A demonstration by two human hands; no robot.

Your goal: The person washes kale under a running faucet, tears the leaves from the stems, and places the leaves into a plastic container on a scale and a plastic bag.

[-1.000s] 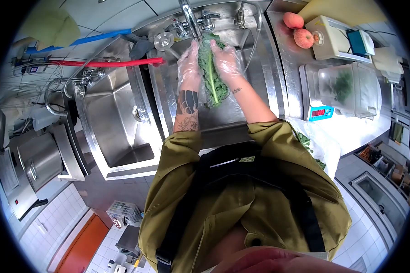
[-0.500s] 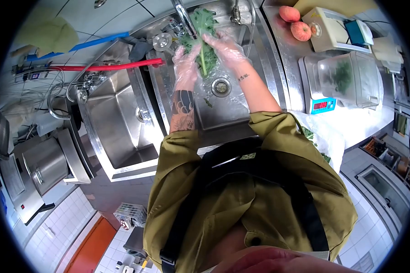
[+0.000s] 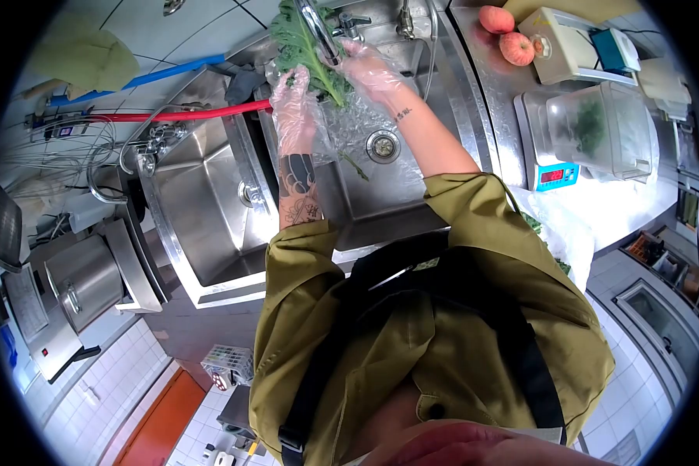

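Observation:
A curly green leaf [image 3: 297, 40] with a pale stem lies under the tap [image 3: 316, 31] at the back of the right-hand sink [image 3: 365, 198]. My left hand [image 3: 293, 105], in a clear plastic glove, is closed on the leaf's left side. On the other side my right hand [image 3: 369, 71], gloved the same way, touches the leaf near the tap; its fingertips are partly hidden behind the tap. Water spreads over the sink bottom around the drain [image 3: 382, 146], and a small green scrap [image 3: 355, 165] lies left of the drain.
A second sink [image 3: 202, 210] is at the left, with a red hose [image 3: 202, 114] over its back. To the right are two apples [image 3: 516, 49], a scale [image 3: 552, 176] bearing a clear container [image 3: 625, 128] with greens, and a plastic bag [image 3: 563, 233].
Both hands and the leaf have moved left. The leaf is now tilted, with its top to the left of the tap and its stem end pointing down to the right.

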